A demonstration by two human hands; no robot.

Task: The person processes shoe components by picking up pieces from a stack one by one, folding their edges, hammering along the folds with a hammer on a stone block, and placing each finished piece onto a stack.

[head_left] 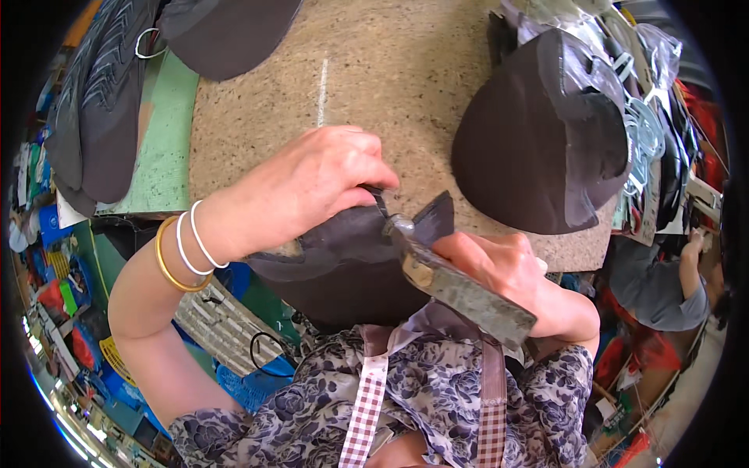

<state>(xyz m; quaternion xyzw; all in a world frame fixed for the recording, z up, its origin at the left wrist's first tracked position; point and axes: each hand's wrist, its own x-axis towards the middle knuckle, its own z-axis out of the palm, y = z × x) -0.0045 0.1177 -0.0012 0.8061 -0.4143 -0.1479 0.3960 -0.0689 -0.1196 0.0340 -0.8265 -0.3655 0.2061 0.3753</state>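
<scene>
Floral shirt (pixel 304 405) cut off below, left grip (pixel 324 175) pinching dark panel (pixel 351 281), partly hidden right grip (pixel 503 269) clasping grey tool (pixel 472 300)

A speckled tan board (pixel 390 62) spans the top of the view, with a short pale line (pixel 322 92) marked on it. Beside its left edge lies a light green surface (pixel 168 129); a thin white loop (pixel 137 45) shows above that. At the right, clear plastic wrapping (pixel 662 54) sits over a bundle of pale blue cords (pixel 644 140), with red material (pixel 697 125) behind. Farther down on that side, a co-worker in a grey top (pixel 655 285) stretches out a bare forearm. Below the board, to the left, are a weathered slatted panel (pixel 230 321), blue mesh (pixel 253 388) and a black wire loop (pixel 252 351). Toward the left rim stand a blue container (pixel 53 226) and a yellow grid-sided crate (pixel 115 356).
</scene>
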